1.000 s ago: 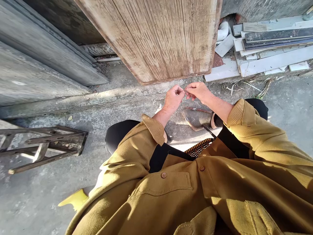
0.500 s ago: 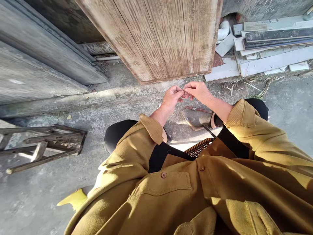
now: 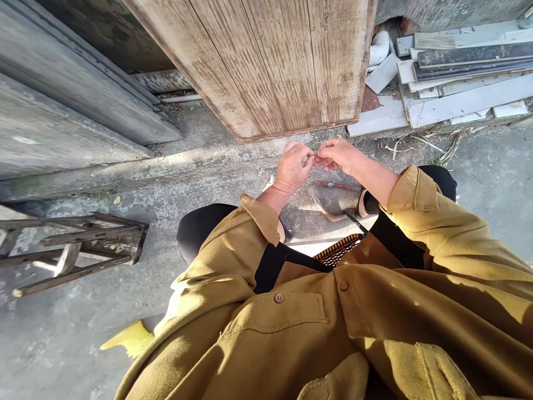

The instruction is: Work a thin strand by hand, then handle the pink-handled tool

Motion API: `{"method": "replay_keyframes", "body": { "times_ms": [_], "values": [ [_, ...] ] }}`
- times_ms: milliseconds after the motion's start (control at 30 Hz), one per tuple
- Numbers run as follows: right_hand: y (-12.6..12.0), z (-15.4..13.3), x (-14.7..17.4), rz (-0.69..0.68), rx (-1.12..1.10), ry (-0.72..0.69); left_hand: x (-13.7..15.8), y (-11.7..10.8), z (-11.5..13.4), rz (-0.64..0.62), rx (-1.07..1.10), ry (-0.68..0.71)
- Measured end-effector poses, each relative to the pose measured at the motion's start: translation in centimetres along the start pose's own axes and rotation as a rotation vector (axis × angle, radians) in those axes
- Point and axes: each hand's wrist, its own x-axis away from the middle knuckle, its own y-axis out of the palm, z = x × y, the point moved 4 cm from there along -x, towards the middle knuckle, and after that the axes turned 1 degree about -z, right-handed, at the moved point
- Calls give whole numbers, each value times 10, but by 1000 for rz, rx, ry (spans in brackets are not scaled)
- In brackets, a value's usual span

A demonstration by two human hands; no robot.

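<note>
The left hand (image 3: 292, 165) and the right hand (image 3: 338, 155) meet fingertip to fingertip above the grey concrete ground (image 3: 216, 178), just in front of the weathered brown wooden door (image 3: 283, 61). Both hands' fingers are curled shut, pinching a tiny thin object (image 3: 315, 159) between them; it is too small to identify. A rusty metal rod (image 3: 337, 185) lies on the ground below the hands.

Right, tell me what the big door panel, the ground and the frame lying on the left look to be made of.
Door panel: bare weathered wood, matte, with vertical grain and whitish worn streaks. Ground: looks like rough concrete, grey and mottled, unpolished. Frame: probably old wood, dark and weathered, with pale scuffed edges; metal cannot be ruled out. The left hand and right hand pinch something too small to tell.
</note>
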Motion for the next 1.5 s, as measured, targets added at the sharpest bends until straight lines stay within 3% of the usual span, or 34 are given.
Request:
{"method": "replay_keyframes", "body": {
  "times_ms": [100,267,767,933,1100,1300,1400,1500],
  "values": [
    [-2,-2,2,-16,51,24,2,0,-3,-56,-86,154],
    [-4,-4,0,-76,161,9,5,-2,-2,-101,-147,258],
    [-11,-7,1,-205,438,-7,0,0,3,-340,-111,255],
    [-8,-5,-2,-188,515,-62,-3,2,2,-388,-85,163],
    [-9,-1,-13,-107,474,-212,-8,4,-7,-281,46,-90],
    [-8,-4,-11,-33,613,-440,-10,4,-11,-171,266,-350],
    [-9,-8,-7,-2,645,-504,-10,3,-11,-183,349,-419],
    [-9,-9,-6,-57,630,-493,-7,1,-12,-262,472,-474]
  ]
}}
